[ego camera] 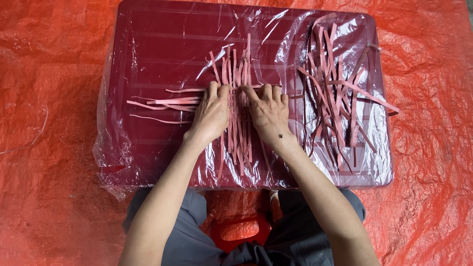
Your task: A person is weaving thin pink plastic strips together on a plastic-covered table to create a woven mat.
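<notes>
Both hands, left hand (212,112) and right hand (268,111), press flat, grip apart, on woven strips (238,106).

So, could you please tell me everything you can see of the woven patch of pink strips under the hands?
The woven patch of flat pink strips lies flat at the middle of the dark red plastic-wrapped table. Upright strips cross sideways ones, loose ends fanning up, down and left. The left hand and right hand press on it, fingertips at the weave.
</notes>
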